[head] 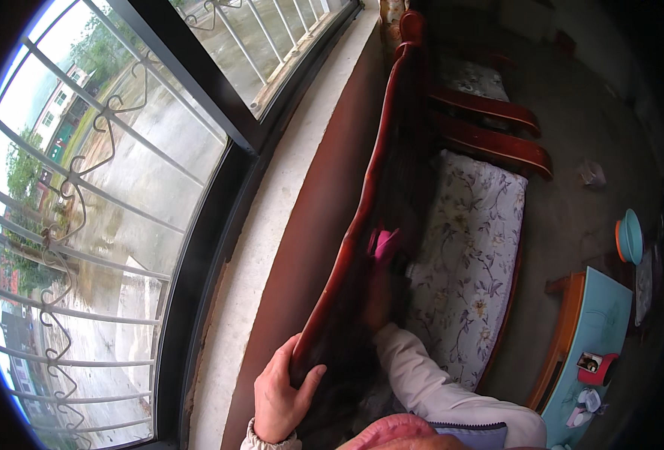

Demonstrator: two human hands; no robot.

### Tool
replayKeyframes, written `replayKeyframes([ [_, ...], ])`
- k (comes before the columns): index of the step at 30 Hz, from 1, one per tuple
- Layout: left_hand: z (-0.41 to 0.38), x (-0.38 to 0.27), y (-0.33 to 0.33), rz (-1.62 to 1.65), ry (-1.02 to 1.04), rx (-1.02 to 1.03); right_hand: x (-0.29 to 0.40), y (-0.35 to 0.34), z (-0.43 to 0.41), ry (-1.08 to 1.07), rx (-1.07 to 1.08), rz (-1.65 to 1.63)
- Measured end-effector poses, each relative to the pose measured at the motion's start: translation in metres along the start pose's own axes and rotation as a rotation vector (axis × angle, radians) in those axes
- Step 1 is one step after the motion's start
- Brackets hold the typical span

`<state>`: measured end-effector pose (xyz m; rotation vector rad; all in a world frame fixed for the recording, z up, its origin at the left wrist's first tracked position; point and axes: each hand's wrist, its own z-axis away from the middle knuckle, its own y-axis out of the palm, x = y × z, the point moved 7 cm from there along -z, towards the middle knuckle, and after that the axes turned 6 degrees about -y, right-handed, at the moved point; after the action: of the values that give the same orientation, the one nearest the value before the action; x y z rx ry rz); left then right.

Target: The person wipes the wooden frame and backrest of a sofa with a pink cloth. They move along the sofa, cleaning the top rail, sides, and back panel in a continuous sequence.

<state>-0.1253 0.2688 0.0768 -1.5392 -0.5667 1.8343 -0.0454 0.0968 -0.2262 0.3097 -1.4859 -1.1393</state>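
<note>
My left hand grips the curved top rail of a dark red wooden sofa's backrest, with the thumb on the seat side and the fingers over the wall side. On the front face of that backrest, my right hand holds a bright pink cloth. The hand is blurred and in deep shadow, so its fingers cannot be made out. Below it lies a white seat cushion with a floral print. The right sleeve crosses the near end of this cushion.
Left of the sofa run a reddish-brown wall, a pale windowsill and a black-framed window with metal bars. Wooden armrests stand farther along. At right are a blue-topped table holding small items and a teal basin.
</note>
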Motion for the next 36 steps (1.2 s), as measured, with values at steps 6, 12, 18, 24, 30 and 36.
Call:
replayKeyframes([
  [6,0.000,0.004,-0.004,0.009,0.102,-0.027,-0.025,-0.069,0.013,0.083,-0.058,-0.064],
  [12,-0.002,0.006,-0.014,0.006,0.096,-0.035,-0.027,-0.049,0.103,0.135,-0.038,0.185],
  [18,-0.001,0.003,-0.013,-0.011,0.096,-0.034,-0.012,0.005,0.120,0.091,0.116,0.361],
  [24,-0.001,0.007,-0.006,0.029,-0.005,0.033,-0.030,0.002,0.032,0.165,0.077,-0.022],
  [30,-0.001,0.003,-0.007,0.011,0.021,0.003,-0.035,-0.055,0.001,0.235,-0.006,-0.266],
  [36,-0.002,0.004,-0.005,-0.006,0.043,-0.027,-0.043,-0.048,0.090,0.097,-0.073,0.194],
])
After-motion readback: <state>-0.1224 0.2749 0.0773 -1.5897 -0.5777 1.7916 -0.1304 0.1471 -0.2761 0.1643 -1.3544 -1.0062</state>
